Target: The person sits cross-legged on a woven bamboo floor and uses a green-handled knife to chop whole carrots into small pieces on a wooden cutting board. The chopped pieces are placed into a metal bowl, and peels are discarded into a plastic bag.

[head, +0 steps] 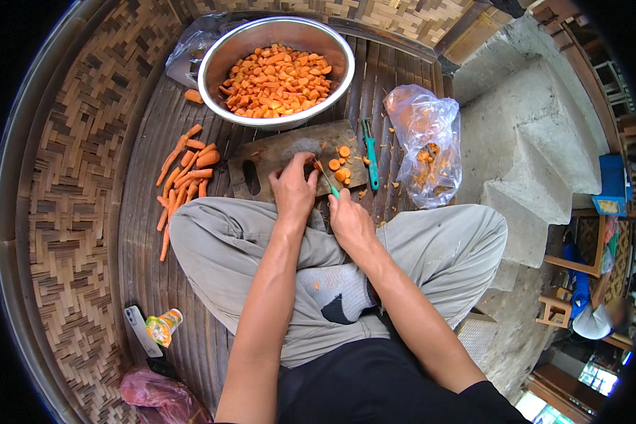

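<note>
My left hand (295,183) holds a piece of carrot (317,165) down on a worn wooden cutting board (275,148); its fingers hide most of that carrot. In my right hand (351,214) is a small knife (328,180) with a green handle, its blade against the carrot. Cut carrot rounds (344,152) lie on the board to the right of the blade. A green-handled peeler (371,159) rests just past the board's right end. Beyond the board, a large metal bowl (276,124) holds many carrot chunks (278,79). Several peeled whole carrots (183,180) are piled left of the board.
At right is a clear plastic bag (426,143) with peelings, near concrete steps (535,138). A phone (142,331), a snack cup (164,326) and a pink plastic bag (161,395) lie lower left by the woven bamboo wall (74,212). Another person (592,320) is far right.
</note>
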### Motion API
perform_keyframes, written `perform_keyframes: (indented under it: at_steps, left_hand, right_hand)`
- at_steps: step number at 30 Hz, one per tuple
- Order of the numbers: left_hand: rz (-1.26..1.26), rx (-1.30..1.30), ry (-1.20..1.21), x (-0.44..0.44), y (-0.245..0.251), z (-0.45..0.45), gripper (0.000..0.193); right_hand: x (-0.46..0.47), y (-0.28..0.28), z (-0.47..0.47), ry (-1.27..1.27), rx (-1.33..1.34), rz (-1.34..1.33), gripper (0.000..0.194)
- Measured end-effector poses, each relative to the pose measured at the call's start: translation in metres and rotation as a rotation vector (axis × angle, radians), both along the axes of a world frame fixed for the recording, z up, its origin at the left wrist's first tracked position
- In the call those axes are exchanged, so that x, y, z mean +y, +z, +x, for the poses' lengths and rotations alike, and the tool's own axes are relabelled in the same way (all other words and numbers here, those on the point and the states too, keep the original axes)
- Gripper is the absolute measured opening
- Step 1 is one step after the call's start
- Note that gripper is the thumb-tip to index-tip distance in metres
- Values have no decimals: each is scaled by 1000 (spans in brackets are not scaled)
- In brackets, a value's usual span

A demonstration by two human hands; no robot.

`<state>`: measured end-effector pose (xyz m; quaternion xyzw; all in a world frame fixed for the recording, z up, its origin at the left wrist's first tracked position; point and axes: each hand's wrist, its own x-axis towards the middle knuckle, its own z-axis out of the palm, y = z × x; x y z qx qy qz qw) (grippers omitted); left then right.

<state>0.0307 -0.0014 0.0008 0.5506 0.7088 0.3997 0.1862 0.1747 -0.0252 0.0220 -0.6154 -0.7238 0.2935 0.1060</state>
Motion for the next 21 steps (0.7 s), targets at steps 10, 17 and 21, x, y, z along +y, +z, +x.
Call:
perform_keyframes:
  at_steps: [10,17,21]
  left_hand:
    - [94,111,-2,1,-1,0,29]
    - [55,167,-47,-2,1,-1,38]
    - [28,205,-58,-4,2,-1,44]
  right_hand:
    - [5,2,-1,19,-50,-63,36]
    - [9,2,-1,8,21,-84,35]
    - [13,4,-3,26,20,-64,36]
